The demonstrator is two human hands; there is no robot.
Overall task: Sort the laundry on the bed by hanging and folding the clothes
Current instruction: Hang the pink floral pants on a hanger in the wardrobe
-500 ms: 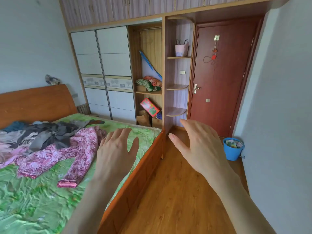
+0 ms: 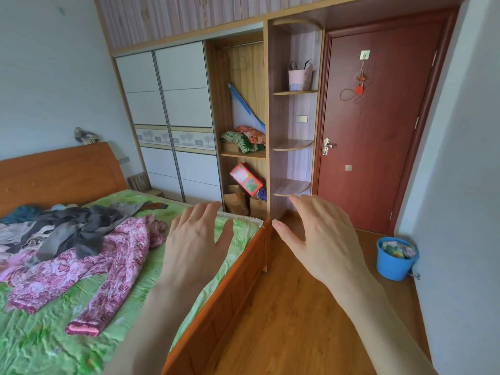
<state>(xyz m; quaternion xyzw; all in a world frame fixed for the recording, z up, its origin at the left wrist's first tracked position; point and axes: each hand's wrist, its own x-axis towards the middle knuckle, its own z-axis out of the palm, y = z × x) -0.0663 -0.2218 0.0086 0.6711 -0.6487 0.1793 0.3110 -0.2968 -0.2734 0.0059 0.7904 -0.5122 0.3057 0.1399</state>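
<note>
A heap of laundry lies on the bed (image 2: 48,345), which has a green sheet. A pink floral garment (image 2: 108,263) is spread out with its sleeves toward me. Dark grey clothes (image 2: 78,226) are piled on it, and more clothes run off the left edge. My left hand (image 2: 194,242) hovers above the bed's right edge, fingers straight and spread, holding nothing. My right hand (image 2: 322,236) is stretched out over the floor beside the bed, fingers also spread and empty. Neither hand touches the clothes.
The bed's wooden side rail (image 2: 230,299) runs between my hands. Ahead stands a wardrobe with white sliding doors (image 2: 173,123), an open section (image 2: 243,117) holding a rail, folded cloth and boxes, and corner shelves (image 2: 295,144). A red door (image 2: 376,125) and blue bucket (image 2: 395,258) are on the right.
Both hands have shifted slightly closer together and a little further forward; the view has barely moved. The clothes lie as before.
</note>
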